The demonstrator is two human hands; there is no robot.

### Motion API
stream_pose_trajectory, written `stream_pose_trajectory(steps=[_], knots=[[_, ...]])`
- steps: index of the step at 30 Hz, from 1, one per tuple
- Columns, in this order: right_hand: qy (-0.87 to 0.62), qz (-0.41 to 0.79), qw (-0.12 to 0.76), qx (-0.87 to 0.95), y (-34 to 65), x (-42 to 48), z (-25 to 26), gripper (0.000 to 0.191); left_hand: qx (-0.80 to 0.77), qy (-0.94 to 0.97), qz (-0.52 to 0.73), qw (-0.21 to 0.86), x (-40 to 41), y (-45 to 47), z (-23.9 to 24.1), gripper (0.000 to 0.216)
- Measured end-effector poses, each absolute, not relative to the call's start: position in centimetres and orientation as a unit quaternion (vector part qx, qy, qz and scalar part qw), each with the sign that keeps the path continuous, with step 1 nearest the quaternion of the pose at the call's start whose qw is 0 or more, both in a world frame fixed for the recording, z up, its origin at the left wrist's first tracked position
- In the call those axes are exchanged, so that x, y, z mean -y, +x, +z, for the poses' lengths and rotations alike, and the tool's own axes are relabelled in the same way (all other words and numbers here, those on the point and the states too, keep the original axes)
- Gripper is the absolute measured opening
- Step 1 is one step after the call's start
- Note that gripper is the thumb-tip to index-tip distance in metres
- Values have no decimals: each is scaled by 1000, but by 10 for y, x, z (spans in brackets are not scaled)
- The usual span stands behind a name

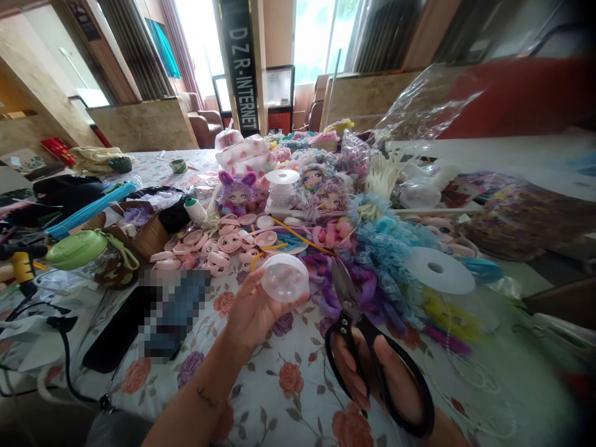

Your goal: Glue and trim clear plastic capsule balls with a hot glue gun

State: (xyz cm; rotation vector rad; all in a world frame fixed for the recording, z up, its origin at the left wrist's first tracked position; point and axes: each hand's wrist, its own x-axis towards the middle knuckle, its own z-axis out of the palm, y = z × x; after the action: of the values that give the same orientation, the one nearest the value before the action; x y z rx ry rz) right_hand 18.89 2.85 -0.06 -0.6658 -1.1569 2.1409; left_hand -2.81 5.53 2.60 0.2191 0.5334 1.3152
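Note:
My left hand (254,307) holds a small translucent white plastic cup (285,278) by its side and base, tilted so that its round rim shows. In my right hand (377,363) is a pair of black-handled scissors (348,298), fingers through the loops, blades pointing up and away with little gap between them. The blades lie in front of purple fluffy trim (372,295). Beyond the cup are several pale pink doll face pieces (230,242) and yellow strips (298,231). Scissors and cup are apart.
A flowered cloth (291,379) covers the table. Two dark phone-like slabs (121,329) lie left, near a green-lidded jar (77,248) and cables. Blue ruffled trim (391,248) and a white spool (440,270) lie right. Dolls with fluffy hair (237,195) stand at the back.

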Motion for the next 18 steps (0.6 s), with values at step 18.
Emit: stream_pose_trajectory(steps=[18], knots=[[-618, -24, 165, 769, 206, -62, -16, 29, -274, 280, 653, 649, -53, -37, 28, 69]])
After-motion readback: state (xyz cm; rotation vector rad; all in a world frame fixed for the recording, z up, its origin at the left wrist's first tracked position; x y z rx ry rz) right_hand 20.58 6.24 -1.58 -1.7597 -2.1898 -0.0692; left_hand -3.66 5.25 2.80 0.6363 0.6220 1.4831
